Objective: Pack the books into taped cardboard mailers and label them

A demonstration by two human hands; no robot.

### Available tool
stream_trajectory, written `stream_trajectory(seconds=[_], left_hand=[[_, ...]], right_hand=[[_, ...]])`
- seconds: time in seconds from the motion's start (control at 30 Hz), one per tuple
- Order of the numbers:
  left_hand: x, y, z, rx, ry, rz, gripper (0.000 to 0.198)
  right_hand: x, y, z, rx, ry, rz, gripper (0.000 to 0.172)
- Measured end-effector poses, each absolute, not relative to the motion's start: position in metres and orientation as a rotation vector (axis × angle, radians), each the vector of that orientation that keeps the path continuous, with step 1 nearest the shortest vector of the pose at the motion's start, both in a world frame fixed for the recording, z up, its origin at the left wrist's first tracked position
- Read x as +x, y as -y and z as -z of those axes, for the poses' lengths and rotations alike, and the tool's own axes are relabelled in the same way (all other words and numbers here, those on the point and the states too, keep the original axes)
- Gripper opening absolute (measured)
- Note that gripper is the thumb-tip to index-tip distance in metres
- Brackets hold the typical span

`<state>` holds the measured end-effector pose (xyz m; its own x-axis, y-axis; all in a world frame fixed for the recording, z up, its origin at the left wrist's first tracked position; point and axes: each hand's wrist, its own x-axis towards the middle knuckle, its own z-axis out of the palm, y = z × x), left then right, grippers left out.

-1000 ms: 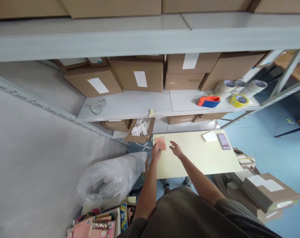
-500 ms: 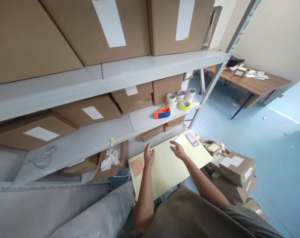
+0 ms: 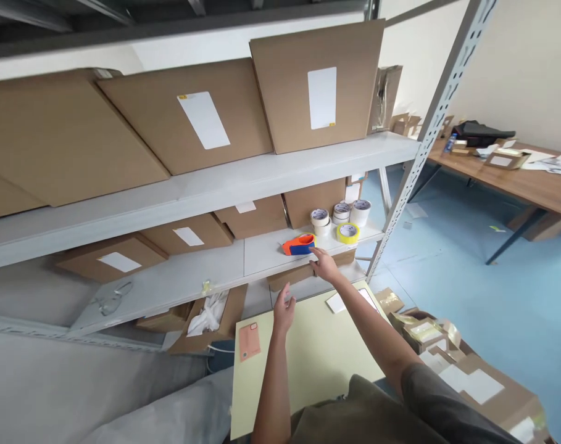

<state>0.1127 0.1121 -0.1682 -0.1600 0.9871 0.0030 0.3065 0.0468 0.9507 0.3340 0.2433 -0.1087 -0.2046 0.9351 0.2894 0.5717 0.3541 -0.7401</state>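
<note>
My right hand (image 3: 324, 266) is stretched forward to the shelf edge, fingers apart, with the fingertips beside the right end of an orange and blue tape dispenser (image 3: 299, 245). Whether they touch it, I cannot tell. My left hand (image 3: 284, 307) hovers over the pale yellow board (image 3: 308, 348), its fingers apart and nothing in them. On the board's left side lies a pink phone case (image 3: 249, 341). At its far right are a white flat item (image 3: 336, 302) and a phone-shaped item (image 3: 369, 300), partly behind my right forearm.
Rolls of white tape (image 3: 319, 217) and a yellow tape roll (image 3: 347, 232) stand on the middle shelf (image 3: 266, 250). Cardboard boxes (image 3: 206, 117) fill the upper shelf. A perforated upright (image 3: 412, 172) bounds the rack. More cartons (image 3: 481, 385) are piled at right, below a wooden table (image 3: 530, 179).
My right hand has moved from above the board to the tape dispenser. My left hand stays over the board. The view has tilted up, showing more of the upper shelf.
</note>
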Motion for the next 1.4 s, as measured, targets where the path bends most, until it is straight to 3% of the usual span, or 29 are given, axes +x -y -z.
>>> stream_trajectory(seconds=[0.33,0.53,0.8,1.17,1.4], left_hand=[[0.078,-0.06,0.16,1.244,-1.738,-1.218,0.054],[0.052,-0.042,0.155,1.208,-1.703,-1.245,0.058],[0.03,-0.034,0.17,1.251,-1.574,-1.279,0.047],[0.041,-0.008,0.215,1.197,-1.478,-1.147,0.041],[0.052,0.019,0.219,1.217,-1.555,-1.161,0.039]], right_hand=[[0.285,-0.309,0.076,-1.684,2.182,-0.507,0.033],[0.281,-0.271,0.079,-1.723,2.318,-0.233,0.035],[0.283,-0.182,0.079,-1.543,2.218,0.13,0.021],[0.309,-0.043,0.171,-1.752,2.179,0.05,0.013],[0.361,-0.007,0.245,-1.994,2.179,-0.194,0.024]])
